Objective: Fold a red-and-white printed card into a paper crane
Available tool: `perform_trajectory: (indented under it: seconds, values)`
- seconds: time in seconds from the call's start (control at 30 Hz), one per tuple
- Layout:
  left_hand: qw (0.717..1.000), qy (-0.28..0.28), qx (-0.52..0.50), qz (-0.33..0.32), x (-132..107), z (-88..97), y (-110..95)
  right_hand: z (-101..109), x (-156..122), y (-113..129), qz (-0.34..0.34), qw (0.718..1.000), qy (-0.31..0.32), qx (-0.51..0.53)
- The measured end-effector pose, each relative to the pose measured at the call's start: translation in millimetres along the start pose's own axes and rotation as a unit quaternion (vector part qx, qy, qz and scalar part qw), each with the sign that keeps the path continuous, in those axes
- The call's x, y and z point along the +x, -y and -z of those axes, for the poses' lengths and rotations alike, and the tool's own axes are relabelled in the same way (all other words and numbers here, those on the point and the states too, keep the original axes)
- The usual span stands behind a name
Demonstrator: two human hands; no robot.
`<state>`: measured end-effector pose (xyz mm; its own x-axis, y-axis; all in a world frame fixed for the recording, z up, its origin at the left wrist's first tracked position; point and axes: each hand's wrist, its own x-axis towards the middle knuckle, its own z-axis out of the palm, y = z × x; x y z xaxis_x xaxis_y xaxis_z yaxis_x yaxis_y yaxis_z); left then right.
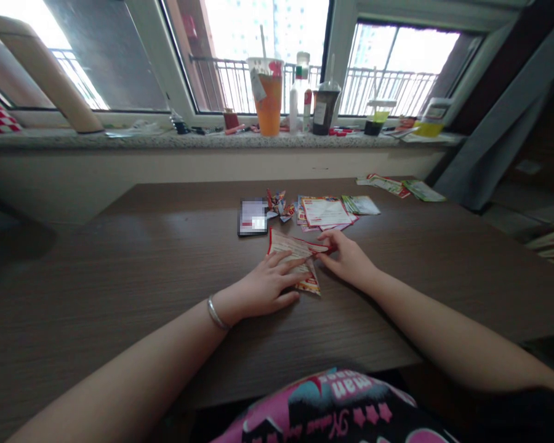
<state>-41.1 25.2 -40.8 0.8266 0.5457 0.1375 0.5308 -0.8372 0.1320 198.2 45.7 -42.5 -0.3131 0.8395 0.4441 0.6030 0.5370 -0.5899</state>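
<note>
Head view: flyer (292,246) lay on the table (143,264), centre, just in front of the phone (252,216), partly folded into a wedge. Left hand (268,286) was flat on it, fingers straight and spread, pinning the near half. Right hand (346,258) had its fingers curled, thumb and forefinger pinching the flyer's red right edge.

My read: a crease was being set. Best done with the left palm firm so the sheet couldn't slide, edges lined up first, then a fingertip run along the fold.

Materials:
- flyer: thin glossy print, likely to take a sharp crease
- table: dark wood-grain, flat, looked slick
- behind the flyer: small angular folded paper figures (279,205) and a loose flyer stack (325,212)
- left wrist: thin metal bangle (215,314)
- speckled stone sill (120,140): translucent orange cup (268,98)
</note>
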Motion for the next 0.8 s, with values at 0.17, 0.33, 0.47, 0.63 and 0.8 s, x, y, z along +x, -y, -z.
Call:
perform_trajectory:
  seconds: [0.17,0.33,0.47,0.63,0.8]
  values:
    - [1.000,-0.004,-0.003,0.000,-0.5,0.2,-0.4,0.8,0.7,0.6,-0.002,1.000,0.011,-0.001]
    - [1.000,-0.010,-0.004,-0.008,-0.7,-1.5,1.3,2.2,0.7,1.6,-0.032,0.999,0.026,-0.014]
    - [1.000,-0.008,-0.002,-0.003,0.3,-2.2,2.0,1.7,0.6,0.8,-0.064,0.997,0.033,-0.023]
    - [1.000,0.006,0.001,0.004,0.7,-2.4,1.4,-0.7,1.8,-0.1,-0.087,0.995,0.037,-0.040]
    - [1.000,-0.004,-0.012,0.028,-0.6,-2.0,0.8,-5.0,3.6,-4.9,-0.108,0.994,0.029,0.015]
